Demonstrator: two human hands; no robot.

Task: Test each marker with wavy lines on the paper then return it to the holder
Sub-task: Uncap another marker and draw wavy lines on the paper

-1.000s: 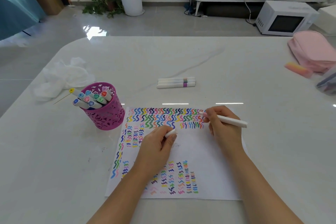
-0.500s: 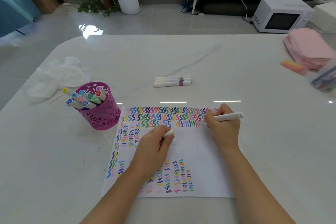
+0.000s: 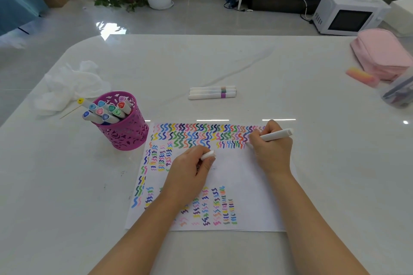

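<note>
A marker [image 3: 276, 135] is gripped in the right hand [image 3: 271, 152], tip on the paper [image 3: 248, 181]; to its left, a cap [image 3: 207, 155] is pinched by the left hand [image 3: 190, 171].

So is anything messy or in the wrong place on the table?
A little. Three markers lie loose on the table past the paper, not in the pink holder. A crumpled white sheet sits behind the holder, and small dark smudges mark the table left of the paper.
</note>
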